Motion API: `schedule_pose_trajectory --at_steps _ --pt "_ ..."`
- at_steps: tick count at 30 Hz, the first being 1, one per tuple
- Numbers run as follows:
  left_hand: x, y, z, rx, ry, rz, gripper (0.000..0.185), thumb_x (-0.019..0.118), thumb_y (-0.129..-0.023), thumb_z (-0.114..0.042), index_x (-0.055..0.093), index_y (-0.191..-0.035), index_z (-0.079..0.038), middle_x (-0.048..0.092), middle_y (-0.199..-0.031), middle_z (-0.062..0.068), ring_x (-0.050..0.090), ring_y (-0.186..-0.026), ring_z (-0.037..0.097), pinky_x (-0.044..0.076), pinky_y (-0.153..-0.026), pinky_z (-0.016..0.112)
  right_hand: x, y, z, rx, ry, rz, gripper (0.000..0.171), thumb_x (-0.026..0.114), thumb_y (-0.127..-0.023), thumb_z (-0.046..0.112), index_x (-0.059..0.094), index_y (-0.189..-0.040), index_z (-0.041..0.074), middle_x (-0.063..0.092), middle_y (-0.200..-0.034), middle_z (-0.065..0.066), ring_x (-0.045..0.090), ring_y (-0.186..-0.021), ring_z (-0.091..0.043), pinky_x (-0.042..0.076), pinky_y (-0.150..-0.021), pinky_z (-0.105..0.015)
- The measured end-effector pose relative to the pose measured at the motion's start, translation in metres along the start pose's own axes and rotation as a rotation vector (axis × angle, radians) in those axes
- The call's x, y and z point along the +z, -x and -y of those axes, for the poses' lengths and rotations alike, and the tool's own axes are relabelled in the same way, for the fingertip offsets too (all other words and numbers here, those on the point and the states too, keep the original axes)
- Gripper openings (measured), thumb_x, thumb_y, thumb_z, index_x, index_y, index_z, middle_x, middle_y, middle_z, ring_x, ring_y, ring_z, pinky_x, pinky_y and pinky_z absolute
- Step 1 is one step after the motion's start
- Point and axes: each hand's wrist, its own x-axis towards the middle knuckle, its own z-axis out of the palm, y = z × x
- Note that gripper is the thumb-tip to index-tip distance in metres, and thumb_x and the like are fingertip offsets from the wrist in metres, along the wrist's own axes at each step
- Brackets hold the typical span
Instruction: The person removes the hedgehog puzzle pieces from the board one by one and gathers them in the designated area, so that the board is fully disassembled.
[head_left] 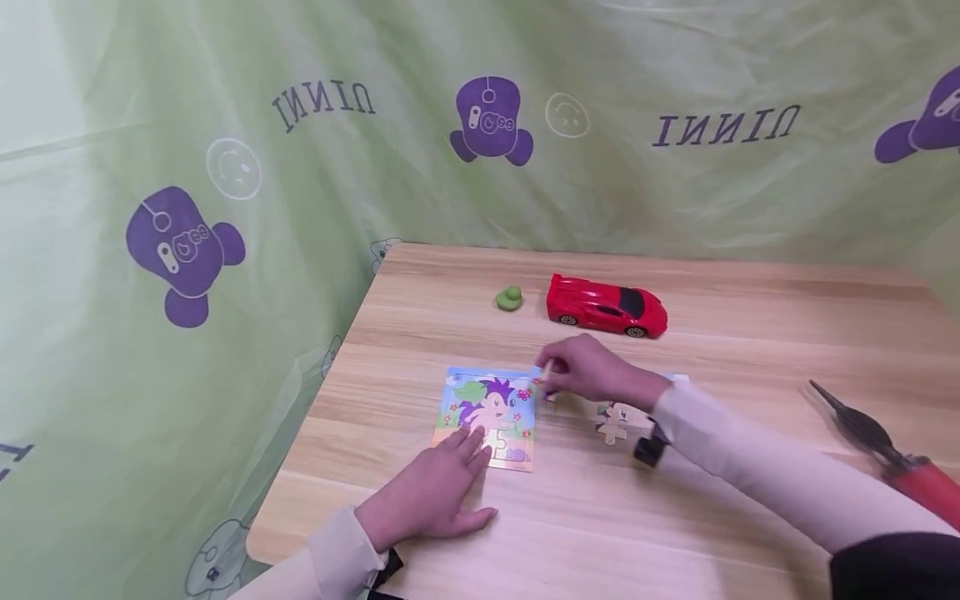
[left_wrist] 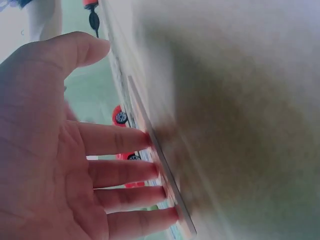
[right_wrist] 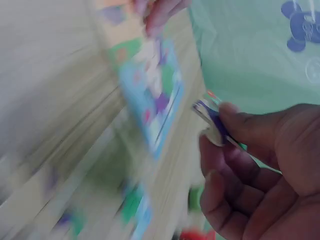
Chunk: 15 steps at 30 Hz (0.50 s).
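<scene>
A small picture puzzle board [head_left: 489, 414] [right_wrist: 150, 107] lies on the wooden table [head_left: 675, 517]. My left hand [head_left: 431, 492] lies flat with straight fingers [left_wrist: 125, 172] pressing on the board's near edge [left_wrist: 165, 170]. My right hand [head_left: 592, 371] hovers at the board's right edge and pinches a puzzle piece [head_left: 546, 379] [right_wrist: 212, 122] between thumb and fingers. Loose puzzle pieces [head_left: 621, 421] lie on the table just right of the board, under my right wrist.
A red toy car [head_left: 606, 307] and a small green duck figure [head_left: 509, 298] stand behind the board. A red-handled tool [head_left: 892, 454] lies at the right edge. A green printed curtain [head_left: 225, 167] hangs behind and left of the table.
</scene>
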Motion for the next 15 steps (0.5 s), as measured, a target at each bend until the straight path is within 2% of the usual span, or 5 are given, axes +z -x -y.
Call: schedule_pose_trajectory --at_steps 3,6,11,15 --pt "-0.001 -0.001 0.002 -0.003 -0.003 -0.006 0.073 0.046 -0.096 -0.064 0.059 -0.140 -0.007 0.048 -0.153 0.017 0.050 -0.140 0.033 0.054 -0.101 0.040 -0.010 0.032 -0.018 0.015 0.061 0.017 0.019 0.078 -0.086 0.015 0.073 -0.103 0.009 0.068 -0.069 0.007 0.054 -0.063 -0.006 0.046 -0.064 -0.023" --pt "0.000 0.001 0.002 0.008 -0.030 -0.004 0.071 0.045 -0.097 -0.061 0.059 -0.139 -0.005 0.049 -0.153 0.018 0.051 -0.139 0.034 0.053 -0.103 0.041 -0.011 0.054 -0.029 0.028 0.093 0.058 0.014 0.077 -0.087 0.015 0.074 -0.101 0.012 0.065 -0.069 0.009 0.052 -0.064 -0.006 0.045 -0.063 -0.022" --pt "0.000 0.002 0.001 0.021 -0.083 -0.012 0.069 0.045 -0.099 -0.058 0.058 -0.139 -0.004 0.050 -0.151 0.018 0.052 -0.137 0.035 0.054 -0.102 0.041 -0.005 0.081 -0.036 0.032 0.068 0.173 0.009 0.074 -0.090 0.017 0.074 -0.099 0.018 0.062 -0.073 0.011 0.052 -0.067 -0.004 0.045 -0.063 -0.021" --pt "0.001 0.000 0.000 0.027 -0.089 -0.012 0.076 0.045 -0.097 -0.065 0.057 -0.141 -0.005 0.048 -0.153 0.018 0.051 -0.138 0.035 0.052 -0.104 0.039 -0.003 0.100 -0.041 0.020 0.058 0.208 0.008 0.075 -0.088 0.015 0.073 -0.096 0.018 0.057 -0.066 0.012 0.048 -0.060 -0.001 0.042 -0.060 -0.019"
